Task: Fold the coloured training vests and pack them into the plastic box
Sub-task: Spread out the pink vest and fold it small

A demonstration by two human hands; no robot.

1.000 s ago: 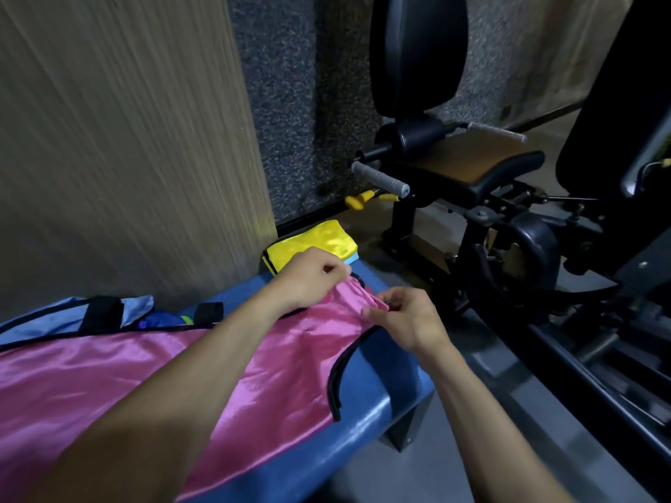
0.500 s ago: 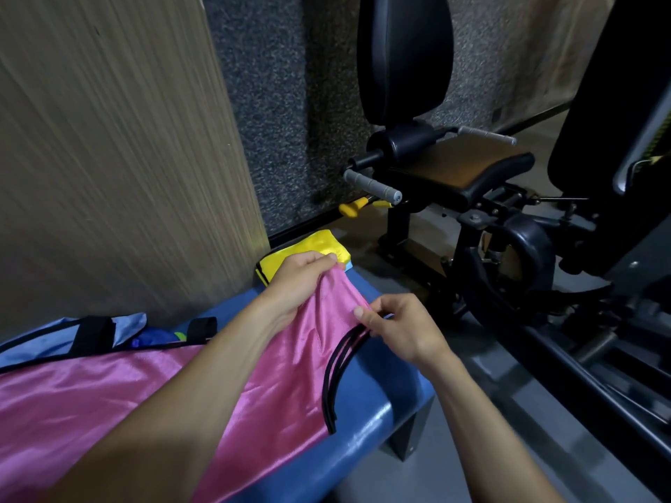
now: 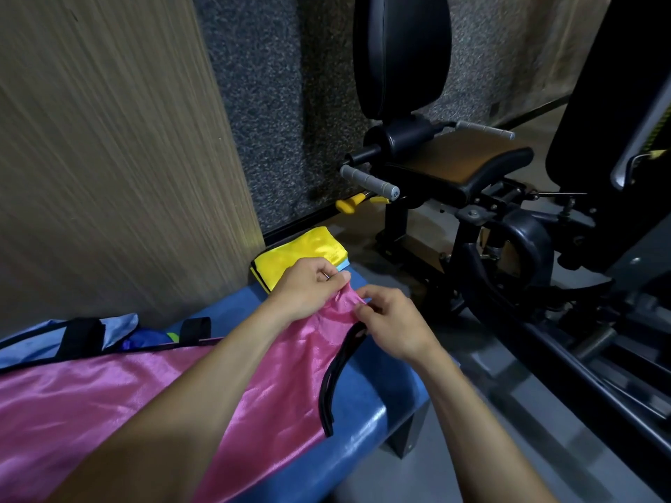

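I see my left hand (image 3: 308,290) and right hand (image 3: 394,323) both at the far end of the pink vest (image 3: 152,390), close together, each with fingers curled and pinching the narrow tip of the fabric between them. The vest lies stretched along the blue bench (image 3: 366,404), its black-trimmed edge (image 3: 336,375) curving down toward the bench's near rim, which it nearly reaches. Just past my left hand, a folded yellow vest (image 3: 301,254) sits at the far end of the bench, with a sliver of light blue showing under its right edge. At the left, a light blue vest (image 3: 40,339) with black trim lies bunched between the pink one and the wood-grain wall panel (image 3: 109,157), which runs tight along the bench's far side. To the right, the bench drops off to grey floor (image 3: 490,448), a narrow strip of open room before the black exercise machine (image 3: 472,176) with its grey handles. I cannot see the plastic box in this view.
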